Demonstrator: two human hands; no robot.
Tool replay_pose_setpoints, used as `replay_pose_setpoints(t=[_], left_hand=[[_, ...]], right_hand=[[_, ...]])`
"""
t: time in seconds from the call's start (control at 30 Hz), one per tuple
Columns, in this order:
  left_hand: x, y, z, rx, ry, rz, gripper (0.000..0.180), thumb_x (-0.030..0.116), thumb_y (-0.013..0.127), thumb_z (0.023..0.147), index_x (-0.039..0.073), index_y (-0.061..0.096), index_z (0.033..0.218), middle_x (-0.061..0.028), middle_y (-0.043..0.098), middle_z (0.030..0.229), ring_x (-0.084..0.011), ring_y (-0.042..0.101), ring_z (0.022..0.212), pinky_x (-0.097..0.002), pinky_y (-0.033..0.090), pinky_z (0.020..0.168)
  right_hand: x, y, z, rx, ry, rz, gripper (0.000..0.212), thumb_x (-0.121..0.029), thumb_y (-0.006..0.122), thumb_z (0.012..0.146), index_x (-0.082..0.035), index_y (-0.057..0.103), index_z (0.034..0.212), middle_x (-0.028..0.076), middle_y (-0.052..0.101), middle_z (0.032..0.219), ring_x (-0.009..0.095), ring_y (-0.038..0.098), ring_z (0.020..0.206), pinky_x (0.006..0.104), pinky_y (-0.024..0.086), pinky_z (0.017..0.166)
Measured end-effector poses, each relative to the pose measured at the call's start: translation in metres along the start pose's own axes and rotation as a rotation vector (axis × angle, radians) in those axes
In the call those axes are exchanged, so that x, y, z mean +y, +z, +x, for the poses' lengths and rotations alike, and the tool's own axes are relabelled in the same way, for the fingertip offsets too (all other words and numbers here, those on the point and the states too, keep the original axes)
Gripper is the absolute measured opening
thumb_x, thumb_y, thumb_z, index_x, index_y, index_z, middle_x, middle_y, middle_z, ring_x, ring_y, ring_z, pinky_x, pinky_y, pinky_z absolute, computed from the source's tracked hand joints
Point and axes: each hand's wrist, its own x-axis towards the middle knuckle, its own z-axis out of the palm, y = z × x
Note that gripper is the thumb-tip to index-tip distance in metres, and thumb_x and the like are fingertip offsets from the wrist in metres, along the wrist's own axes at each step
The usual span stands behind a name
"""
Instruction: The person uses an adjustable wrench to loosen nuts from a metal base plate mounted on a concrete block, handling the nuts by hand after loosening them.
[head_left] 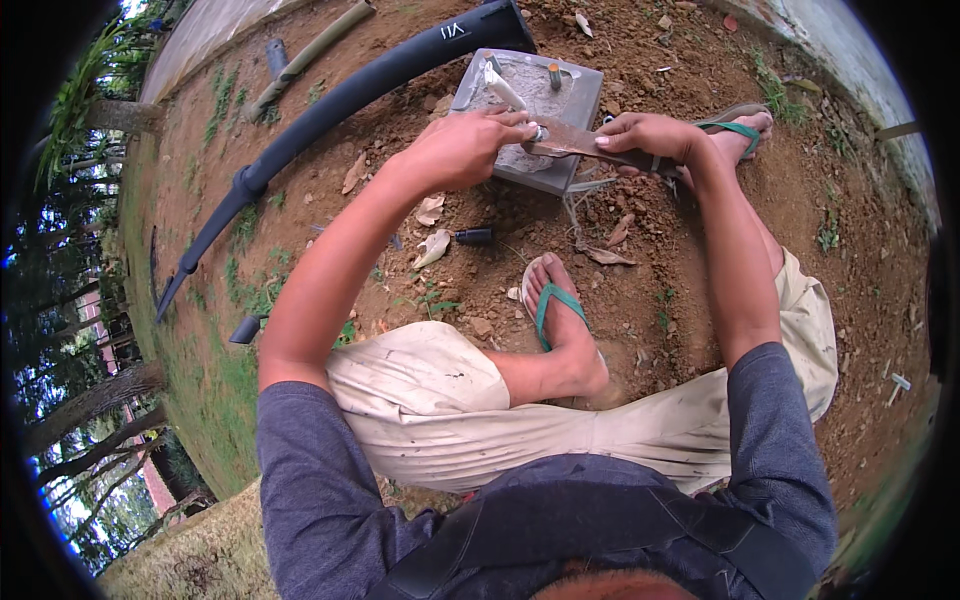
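Note:
My left hand (472,148) reaches over the near left side of a square grey block (588,92) with rough concrete in its top. Its fingers pinch what looks like a short metal bolt (541,132), partly hidden by the fingertips. My right hand (655,138) is closed round the dark handle of a flat, rusty metal blade (568,141). The blade's tip lies beside the bolt, close to my left fingertips. From the concrete rise a white tube (506,90) and a stud with a rusty top (555,76).
A thick black corrugated pipe (340,108) curves along the left, beside a thin pole (310,58). On the brown soil lie a short black cylinder (474,237), dry leaves (432,248) and a small pale tool (899,386). My sandalled feet (560,310) flank the block's near side.

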Motion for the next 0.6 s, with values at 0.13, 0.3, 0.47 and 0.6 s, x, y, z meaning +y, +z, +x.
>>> replay_pose_setpoints(t=[0.13, 0.3, 0.47, 0.6], left_hand=[[-0.012, 0.010, -0.010, 0.096, 0.035, 0.197, 0.083, -0.009, 0.057, 0.078, 0.025, 0.057, 0.154, -0.0063, 0.039, 0.170, -0.0333, 0.049, 0.147, -0.0470, 0.047, 0.118], [-0.011, 0.000, -0.014, -0.045, -0.036, 0.074, 0.091, -0.012, 0.058, 0.075, 0.030, 0.055, 0.155, -0.0076, 0.038, 0.170, -0.0315, 0.045, 0.151, -0.0473, 0.052, 0.113], [-0.010, 0.000, -0.011, -0.045, -0.023, 0.077, 0.094, -0.012, 0.057, 0.074, 0.033, 0.053, 0.156, -0.0076, 0.037, 0.170, -0.0296, 0.043, 0.152, -0.0461, 0.053, 0.112], [-0.009, 0.000, -0.008, -0.048, -0.024, 0.115, 0.094, -0.012, 0.055, 0.075, 0.033, 0.052, 0.157, -0.0067, 0.036, 0.171, -0.0286, 0.042, 0.153, -0.0456, 0.053, 0.112]], right_hand=[[-0.008, 0.012, -0.008, 0.035, -0.048, -0.123, 0.036, -0.033, 0.057, 0.110, -0.004, 0.069, 0.092, -0.001, 0.063, 0.070, 0.008, 0.059, 0.060, 0.0273, 0.047, 0.055], [0.037, 0.141, -0.014, 0.371, -0.203, 0.286, 0.036, -0.034, 0.055, 0.111, -0.003, 0.065, 0.097, 0.002, 0.063, 0.069, 0.010, 0.061, 0.056, 0.0279, 0.049, 0.049], [0.033, 0.225, 0.030, 0.546, -0.341, 0.733, 0.035, -0.035, 0.056, 0.111, -0.001, 0.063, 0.107, 0.005, 0.066, 0.075, 0.011, 0.061, 0.055, 0.0271, 0.053, 0.049], [0.009, 0.244, 0.047, 0.672, -0.363, 0.810, 0.037, -0.038, 0.053, 0.112, -0.001, 0.062, 0.111, 0.004, 0.065, 0.077, 0.010, 0.061, 0.058, 0.0274, 0.055, 0.050]])
